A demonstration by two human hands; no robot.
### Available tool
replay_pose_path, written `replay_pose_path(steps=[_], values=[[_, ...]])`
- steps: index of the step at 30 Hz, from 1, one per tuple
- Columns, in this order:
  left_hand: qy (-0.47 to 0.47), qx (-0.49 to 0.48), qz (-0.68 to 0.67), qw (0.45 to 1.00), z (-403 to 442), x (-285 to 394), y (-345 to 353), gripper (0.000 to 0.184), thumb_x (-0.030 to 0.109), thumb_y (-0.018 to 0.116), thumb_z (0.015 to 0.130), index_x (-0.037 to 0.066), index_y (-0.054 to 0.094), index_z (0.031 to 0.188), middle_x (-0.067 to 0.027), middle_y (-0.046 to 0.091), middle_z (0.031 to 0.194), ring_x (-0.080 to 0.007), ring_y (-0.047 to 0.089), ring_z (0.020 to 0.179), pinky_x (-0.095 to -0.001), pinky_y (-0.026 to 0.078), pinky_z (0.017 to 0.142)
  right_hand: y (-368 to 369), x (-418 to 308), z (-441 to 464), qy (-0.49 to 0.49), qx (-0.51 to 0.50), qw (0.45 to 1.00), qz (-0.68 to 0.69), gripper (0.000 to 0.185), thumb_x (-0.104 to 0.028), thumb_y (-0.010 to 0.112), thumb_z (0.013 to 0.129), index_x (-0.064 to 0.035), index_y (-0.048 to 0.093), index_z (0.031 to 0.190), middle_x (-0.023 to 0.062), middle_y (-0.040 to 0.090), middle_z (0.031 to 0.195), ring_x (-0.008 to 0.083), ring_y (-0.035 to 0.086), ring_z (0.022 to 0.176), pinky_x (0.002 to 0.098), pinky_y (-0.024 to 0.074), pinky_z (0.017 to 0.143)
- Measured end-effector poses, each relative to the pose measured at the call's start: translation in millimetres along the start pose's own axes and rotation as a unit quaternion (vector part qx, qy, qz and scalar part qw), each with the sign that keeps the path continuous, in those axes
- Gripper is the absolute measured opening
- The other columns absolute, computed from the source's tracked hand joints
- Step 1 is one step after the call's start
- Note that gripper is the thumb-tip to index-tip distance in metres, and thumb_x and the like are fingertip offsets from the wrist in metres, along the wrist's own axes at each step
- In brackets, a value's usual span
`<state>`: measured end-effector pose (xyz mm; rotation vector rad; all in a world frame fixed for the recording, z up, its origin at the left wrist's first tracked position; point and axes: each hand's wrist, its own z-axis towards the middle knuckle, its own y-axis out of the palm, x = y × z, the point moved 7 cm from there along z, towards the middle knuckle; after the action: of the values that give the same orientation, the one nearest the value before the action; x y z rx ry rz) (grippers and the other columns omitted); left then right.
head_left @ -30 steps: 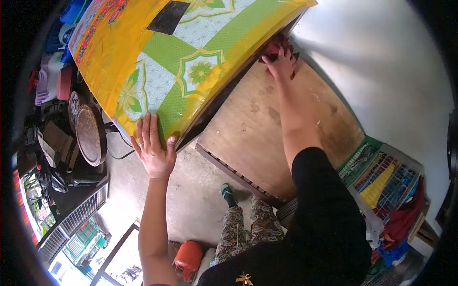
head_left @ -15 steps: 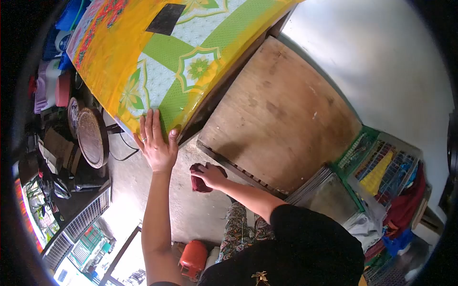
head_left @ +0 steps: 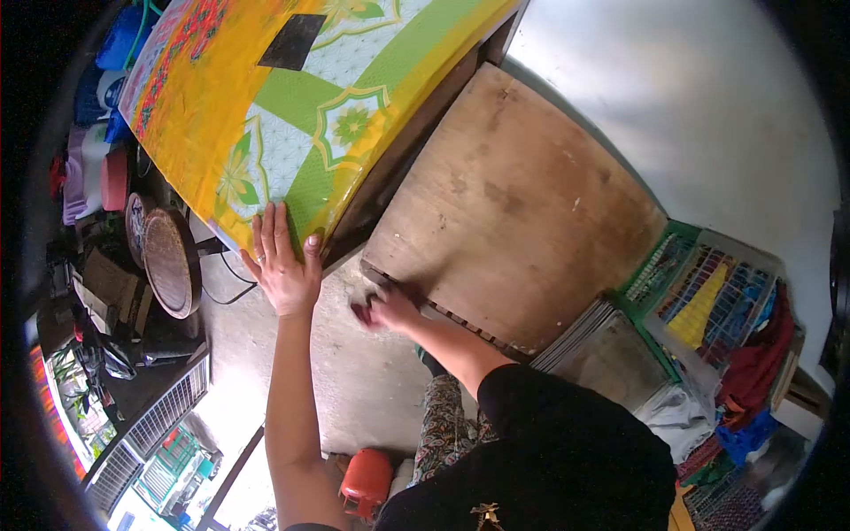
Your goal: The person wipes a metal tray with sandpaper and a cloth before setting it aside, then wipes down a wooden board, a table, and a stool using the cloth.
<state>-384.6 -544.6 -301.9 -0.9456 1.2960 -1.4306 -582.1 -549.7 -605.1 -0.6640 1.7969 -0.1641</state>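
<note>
My left hand (head_left: pixel 289 273) lies flat with fingers spread on the near corner of a table covered in a yellow, green and white patterned sheet (head_left: pixel 354 128). My right hand (head_left: pixel 390 310), blurred by motion, is closed on a dark red cloth (head_left: pixel 361 311) just off the near left edge of a low wooden board (head_left: pixel 522 199). The cloth is partly hidden by the fingers. Brown stains and small pale specks mark the board.
Round wooden stools (head_left: pixel 173 263) stand at the left. A red tank (head_left: pixel 366 480) rests on the concrete floor (head_left: pixel 354 389). At the right are a green-framed wire rack (head_left: pixel 708 296) and stacked grey panels (head_left: pixel 611 354). A pale wall (head_left: pixel 673 106) rises behind the board.
My right hand has moved with the red cloth from the board's far corner to beyond its near edge. My left hand has stayed on the covered table. The view has shifted slightly.
</note>
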Motion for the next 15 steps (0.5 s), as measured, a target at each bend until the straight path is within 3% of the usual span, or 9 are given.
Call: replay_pose_path(steps=[1, 2, 4, 6, 8, 10, 12, 15], values=[[-0.001, -0.003, -0.004, 1.0, -1.3, -0.4, -0.7, 0.064, 0.053, 0.046, 0.094, 0.017, 0.037, 0.146, -0.0024, 0.038, 0.15, -0.0264, 0.03, 0.141, -0.0616, 0.014, 0.111, 23.6, -16.0, -36.2, -0.188, -0.221, 0.945, -0.151, 0.024, -0.024, 0.054, 0.088, -0.025, 0.065, 0.109, 0.0046, 0.058, 0.117, 0.0321, 0.052, 0.111, 0.0419, 0.0459, 0.095], [0.001, -0.005, -0.006, 1.0, -0.5, -2.4, -2.5, 0.064, 0.053, 0.046, 0.094, 0.017, 0.037, 0.146, -0.0025, 0.038, 0.15, -0.0264, 0.03, 0.141, -0.0616, 0.014, 0.111, 15.5, -17.6, -56.2, -0.158, -0.117, 0.97, -0.14, 0.032, -0.021, 0.051, 0.089, -0.0331, 0.064, 0.116, 0.0036, 0.058, 0.118, 0.0328, 0.052, 0.112, 0.0429, 0.0459, 0.095], [-0.001, -0.003, -0.012, 1.0, -0.7, -1.2, -1.0, 0.062, 0.05, 0.046, 0.094, 0.017, 0.038, 0.146, -0.0025, 0.037, 0.15, -0.0268, 0.029, 0.141, -0.06, 0.011, 0.113, -39.6, -22.8, -71.3, -0.096, -0.086, 0.989, -0.075, 0.042, -0.016, 0.054, 0.087, -0.0345, 0.062, 0.124, 0.0032, 0.051, 0.135, 0.032, 0.053, 0.113, 0.0422, 0.0441, 0.095], [0.001, -0.002, -0.013, 1.0, -0.5, -1.7, -1.3, 0.062, 0.05, 0.046, 0.094, 0.017, 0.038, 0.146, -0.0026, 0.037, 0.15, -0.0268, 0.029, 0.142, -0.059, 0.009, 0.113, -111.2, -8.8, -59.5, -0.105, 0.101, 0.973, -0.177, 0.047, -0.02, 0.057, 0.086, -0.0369, 0.056, 0.13, 0.0011, 0.05, 0.137, 0.0314, 0.051, 0.116, 0.0473, 0.0415, 0.097], [-0.008, -0.009, -0.011, 1.0, -0.5, 1.1, -4.0, 0.06, 0.047, 0.047, 0.094, 0.017, 0.038, 0.146, -0.0028, 0.038, 0.15, -0.0268, 0.029, 0.142, -0.0579, 0.007, 0.114, -198.1, -17.4, -39.9, -0.037, 0.173, 0.951, -0.252, 0.05, -0.022, 0.06, 0.084, -0.0369, 0.055, 0.131, -0.0001, 0.049, 0.14, 0.031, 0.048, 0.12, 0.0559, 0.0383, 0.098], [-0.01, -0.011, -0.014, 1.0, 0.1, 1.5, -5.2, 0.06, 0.045, 0.047, 0.094, 0.017, 0.039, 0.145, -0.003, 0.038, 0.15, -0.0268, 0.029, 0.142, -0.0581, 0.007, 0.114, -207.0, 15.8, 0.4, -0.163, 0.15, 0.929, -0.295, 0.052, -0.03, 0.062, 0.082, -0.0371, 0.052, 0.133, 0.0, 0.049, 0.139, 0.0358, 0.041, 0.128, 0.0637, 0.032, 0.102], [-0.001, -0.002, -0.028, 1.0, 3.1, 0.3, -3.4, 0.059, 0.044, 0.047, 0.094, 0.016, 0.039, 0.145, -0.0037, 0.039, 0.15, -0.0273, 0.028, 0.142, -0.0583, 0.008, 0.114, -228.7, 37.2, 41.1, -0.211, 0.066, 0.894, -0.389, 0.05, -0.027, 0.059, 0.084, -0.0371, 0.053, 0.132, 0.0016, 0.048, 0.14, 0.0354, 0.037, 0.132, 0.0636, 0.0276, 0.105], [-0.003, -0.014, -0.035, 0.999, 1.1, -0.3, -3.0, 0.059, 0.046, 0.044, 0.095, 0.014, 0.039, 0.145, -0.0044, 0.039, 0.149, -0.0283, 0.028, 0.142, -0.0588, 0.009, 0.113, -326.8, 73.3, 105.8, -0.005, 0.197, 0.901, -0.386, 0.047, -0.023, 0.056, 0.085, -0.0367, 0.053, 0.131, 0.0008, 0.045, 0.142, 0.0324, 0.031, 0.136, 0.0644, 0.0213, 0.109]])
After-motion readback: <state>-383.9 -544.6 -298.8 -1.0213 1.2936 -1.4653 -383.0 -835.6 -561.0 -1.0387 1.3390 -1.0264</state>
